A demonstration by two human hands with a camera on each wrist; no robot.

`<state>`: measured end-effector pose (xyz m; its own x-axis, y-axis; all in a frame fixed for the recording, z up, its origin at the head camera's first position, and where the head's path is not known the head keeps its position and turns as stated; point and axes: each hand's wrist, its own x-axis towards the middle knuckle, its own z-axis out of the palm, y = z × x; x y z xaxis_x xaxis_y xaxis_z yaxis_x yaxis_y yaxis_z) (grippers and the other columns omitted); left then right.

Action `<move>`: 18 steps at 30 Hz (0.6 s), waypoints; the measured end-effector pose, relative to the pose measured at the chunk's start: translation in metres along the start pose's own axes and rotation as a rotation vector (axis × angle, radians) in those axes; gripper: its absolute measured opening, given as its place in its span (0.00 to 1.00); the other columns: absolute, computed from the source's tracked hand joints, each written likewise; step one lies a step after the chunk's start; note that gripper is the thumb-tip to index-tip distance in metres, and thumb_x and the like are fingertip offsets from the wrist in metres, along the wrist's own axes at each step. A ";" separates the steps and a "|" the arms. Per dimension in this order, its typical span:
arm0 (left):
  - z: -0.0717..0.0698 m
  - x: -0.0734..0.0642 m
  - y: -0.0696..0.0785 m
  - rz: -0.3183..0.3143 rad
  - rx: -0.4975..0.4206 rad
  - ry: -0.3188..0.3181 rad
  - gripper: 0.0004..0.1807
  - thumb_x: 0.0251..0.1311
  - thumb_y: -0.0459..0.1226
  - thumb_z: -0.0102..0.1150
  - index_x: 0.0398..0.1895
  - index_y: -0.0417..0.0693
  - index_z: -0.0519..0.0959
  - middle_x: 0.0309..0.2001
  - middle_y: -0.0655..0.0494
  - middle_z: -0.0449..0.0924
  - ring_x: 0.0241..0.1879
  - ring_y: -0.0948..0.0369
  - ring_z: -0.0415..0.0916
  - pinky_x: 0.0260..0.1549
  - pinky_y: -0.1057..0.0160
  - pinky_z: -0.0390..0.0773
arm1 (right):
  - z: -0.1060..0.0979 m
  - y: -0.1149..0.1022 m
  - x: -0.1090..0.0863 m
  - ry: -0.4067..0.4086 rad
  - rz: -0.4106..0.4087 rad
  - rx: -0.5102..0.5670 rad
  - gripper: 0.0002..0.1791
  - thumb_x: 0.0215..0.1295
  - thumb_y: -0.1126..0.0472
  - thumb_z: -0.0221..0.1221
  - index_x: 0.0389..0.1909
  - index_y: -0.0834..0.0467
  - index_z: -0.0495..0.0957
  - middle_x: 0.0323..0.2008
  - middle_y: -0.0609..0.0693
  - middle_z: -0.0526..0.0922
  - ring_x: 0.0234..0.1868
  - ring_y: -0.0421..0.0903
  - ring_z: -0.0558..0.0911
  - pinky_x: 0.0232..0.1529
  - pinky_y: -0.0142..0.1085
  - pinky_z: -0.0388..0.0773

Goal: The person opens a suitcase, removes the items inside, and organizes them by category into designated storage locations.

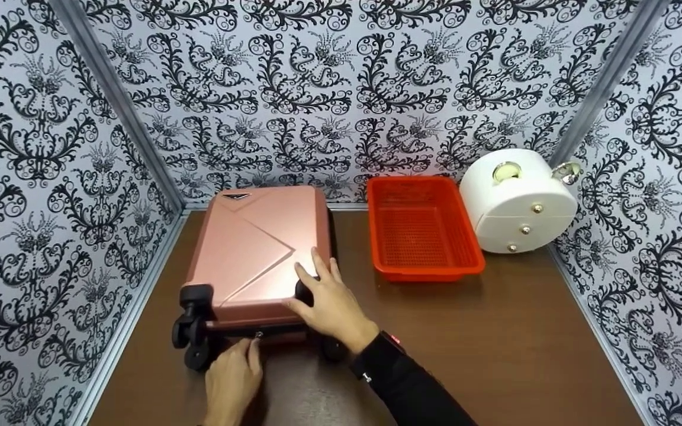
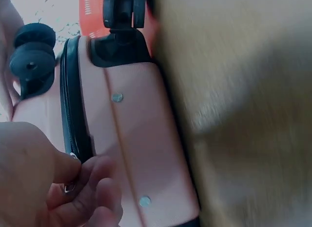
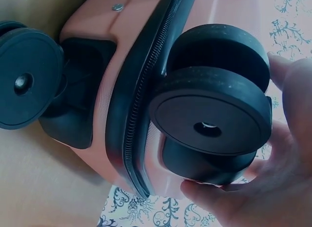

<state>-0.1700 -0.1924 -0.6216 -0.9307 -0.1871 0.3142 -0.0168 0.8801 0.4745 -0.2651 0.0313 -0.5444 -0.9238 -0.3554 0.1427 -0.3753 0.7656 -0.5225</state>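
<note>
A pink hard-shell suitcase (image 1: 252, 242) lies flat on its side, its wheeled end facing me. At that end my left hand (image 1: 234, 376) pinches a small metal zipper pull (image 2: 70, 187) between thumb and curled fingers. The black zipper (image 2: 73, 100) runs along the suitcase edge, with its teeth closed where the right wrist view shows them. My right hand (image 1: 335, 305) rests on the near right corner with fingers spread. In the right wrist view its fingers lie around a black double wheel (image 3: 209, 110) and its mount, touching the shell.
A red plastic basket (image 1: 379, 236) stands right of the suitcase. Beyond it is a round white box (image 1: 498, 204) with gold knobs and a shiny metal piece on its side. Patterned wall panels (image 1: 329, 89) enclose the brown tabletop (image 1: 495, 343) on three sides.
</note>
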 end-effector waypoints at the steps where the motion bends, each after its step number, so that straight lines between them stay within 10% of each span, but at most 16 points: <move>1: 0.000 0.001 -0.003 -0.011 0.001 -0.002 0.15 0.80 0.43 0.60 0.33 0.48 0.86 0.36 0.42 0.92 0.35 0.33 0.89 0.32 0.33 0.83 | 0.000 0.000 0.000 -0.002 -0.001 -0.002 0.46 0.76 0.25 0.57 0.88 0.40 0.61 0.93 0.52 0.42 0.88 0.76 0.52 0.76 0.67 0.73; 18: -0.031 0.017 -0.089 -0.169 0.022 0.056 0.15 0.66 0.36 0.59 0.22 0.37 0.78 0.30 0.24 0.84 0.30 0.23 0.81 0.30 0.27 0.76 | -0.004 0.002 -0.001 -0.029 0.039 0.009 0.47 0.74 0.20 0.54 0.88 0.33 0.58 0.93 0.46 0.39 0.85 0.78 0.59 0.70 0.78 0.71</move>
<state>-0.1731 -0.2873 -0.6333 -0.8921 -0.3567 0.2773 -0.1797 0.8432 0.5067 -0.2648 0.0354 -0.5421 -0.9350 -0.3411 0.0972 -0.3382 0.7746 -0.5344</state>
